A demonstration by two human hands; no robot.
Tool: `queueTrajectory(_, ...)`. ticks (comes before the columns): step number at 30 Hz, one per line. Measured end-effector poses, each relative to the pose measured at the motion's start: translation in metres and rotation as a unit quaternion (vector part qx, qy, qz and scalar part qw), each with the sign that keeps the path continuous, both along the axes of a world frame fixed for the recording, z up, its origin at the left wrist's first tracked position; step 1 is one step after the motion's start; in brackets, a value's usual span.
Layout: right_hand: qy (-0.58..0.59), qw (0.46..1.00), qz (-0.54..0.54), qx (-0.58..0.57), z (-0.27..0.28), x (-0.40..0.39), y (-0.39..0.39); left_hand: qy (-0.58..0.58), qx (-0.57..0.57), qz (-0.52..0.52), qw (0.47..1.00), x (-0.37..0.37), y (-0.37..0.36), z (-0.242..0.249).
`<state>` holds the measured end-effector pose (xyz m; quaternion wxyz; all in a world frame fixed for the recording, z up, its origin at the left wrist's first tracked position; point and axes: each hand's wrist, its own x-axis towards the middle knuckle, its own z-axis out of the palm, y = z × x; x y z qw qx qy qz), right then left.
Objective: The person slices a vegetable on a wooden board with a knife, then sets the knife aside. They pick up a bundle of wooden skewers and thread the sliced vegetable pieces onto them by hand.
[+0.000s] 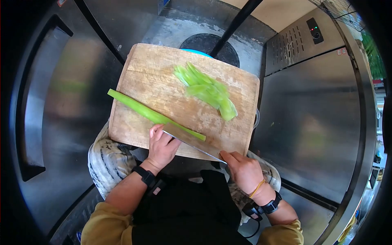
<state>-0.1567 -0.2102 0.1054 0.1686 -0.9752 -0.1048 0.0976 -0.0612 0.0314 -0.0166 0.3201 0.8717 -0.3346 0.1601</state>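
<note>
A long, pale green peeled stem, which looks like celtuce [136, 107], lies diagonally across the near left part of a wooden cutting board [143, 67]. Its left end sticks out past the board's edge. My right hand [245, 171] is closed round the handle of a broad kitchen knife [192, 141], whose blade lies along the near side of the stem and hides part of it. With fingers bent, my left hand [163, 147] presses at the stem beside the blade's left end; the fingertips are partly hidden. Thin, flat green slices [206, 87] sit in a loose pile farther back.
The board rests over my lap, between steel cabinets at left [77, 102] and right [310, 122]. A black pole [237, 26] rises behind the board. A blue rim [197, 52] and a dark round floor cover [192, 41] show beyond it.
</note>
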Motion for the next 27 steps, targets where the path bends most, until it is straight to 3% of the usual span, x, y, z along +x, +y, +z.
queueTrajectory(17, 0.064, 0.996, 0.010, -0.068, -0.030, 0.017, 0.010, -0.001, 0.002, -0.004, 1.000, 0.000, -0.001, -0.001)
queueTrajectory(27, 0.007, 0.997, -0.073, 0.020, -0.019, 0.010, 0.007, 0.004, -0.012, -0.005, 1.000, 0.001, 0.000, 0.005)
